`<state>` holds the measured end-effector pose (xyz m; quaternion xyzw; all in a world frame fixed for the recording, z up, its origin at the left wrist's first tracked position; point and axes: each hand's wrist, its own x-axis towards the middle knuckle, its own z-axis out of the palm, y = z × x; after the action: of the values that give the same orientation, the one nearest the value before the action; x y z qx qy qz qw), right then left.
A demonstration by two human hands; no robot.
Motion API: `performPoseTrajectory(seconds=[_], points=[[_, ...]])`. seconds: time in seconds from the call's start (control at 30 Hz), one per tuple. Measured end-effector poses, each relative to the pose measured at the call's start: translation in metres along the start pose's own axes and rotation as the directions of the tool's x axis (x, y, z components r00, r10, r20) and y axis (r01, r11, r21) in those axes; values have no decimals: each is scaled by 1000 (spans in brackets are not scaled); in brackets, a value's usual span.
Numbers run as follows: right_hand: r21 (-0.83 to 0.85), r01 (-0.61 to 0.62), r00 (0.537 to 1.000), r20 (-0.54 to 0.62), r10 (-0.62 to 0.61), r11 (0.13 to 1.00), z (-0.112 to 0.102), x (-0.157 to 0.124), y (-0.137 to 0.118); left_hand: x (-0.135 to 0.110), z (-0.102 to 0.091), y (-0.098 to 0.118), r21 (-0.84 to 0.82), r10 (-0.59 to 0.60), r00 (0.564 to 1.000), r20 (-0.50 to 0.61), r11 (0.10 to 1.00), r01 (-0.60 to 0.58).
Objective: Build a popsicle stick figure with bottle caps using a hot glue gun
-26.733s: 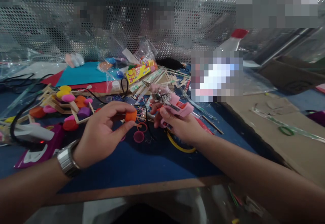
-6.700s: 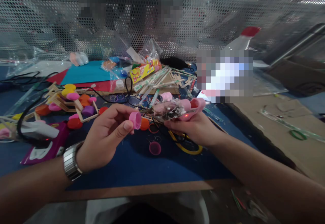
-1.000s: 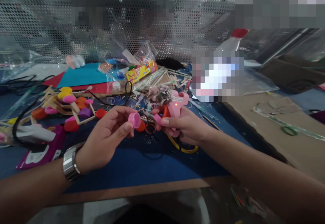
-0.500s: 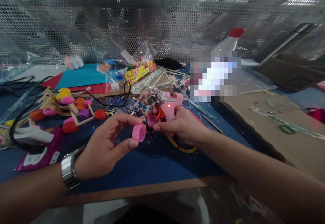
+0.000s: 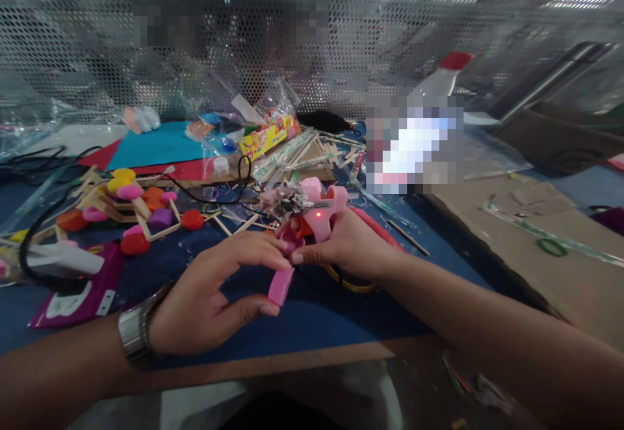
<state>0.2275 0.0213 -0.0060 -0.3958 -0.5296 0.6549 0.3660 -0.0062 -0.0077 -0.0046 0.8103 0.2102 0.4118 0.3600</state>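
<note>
Between the thumb and fingertips of my left hand (image 5: 219,293) is a pink bottle cap (image 5: 281,287), held edge-on above the blue table. My right hand (image 5: 348,245) is wrapped round a pink hot glue gun (image 5: 322,215) with a small red light lit on its side. Grey, ragged material (image 5: 287,199) covers the gun's front end, which faces left. Below the gun, by my right fingertips, a second pink cap (image 5: 291,240) shows, with an orange piece (image 5: 305,227) beside it; what exactly holds them is partly hidden. The two hands are close together.
To the left lies a cluster of wooden sticks with coloured caps (image 5: 160,217), near a purple packet (image 5: 92,287) and a black cable (image 5: 34,241). Behind are loose sticks (image 5: 316,151), a yellow box (image 5: 268,138) and blue sheets (image 5: 156,147). Cardboard (image 5: 517,235) lies right.
My left hand has moved slightly right and down, turning the pink cap from showing its open side to edge-on. The glue gun has shifted a little left and down.
</note>
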Motion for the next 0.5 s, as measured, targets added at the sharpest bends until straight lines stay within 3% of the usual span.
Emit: performPoseTrajectory(seconds=[0.5], points=[[-113,67,997,48,-62,991,2,-1,1,3,-1,1,78,38,998,58,996,-42]])
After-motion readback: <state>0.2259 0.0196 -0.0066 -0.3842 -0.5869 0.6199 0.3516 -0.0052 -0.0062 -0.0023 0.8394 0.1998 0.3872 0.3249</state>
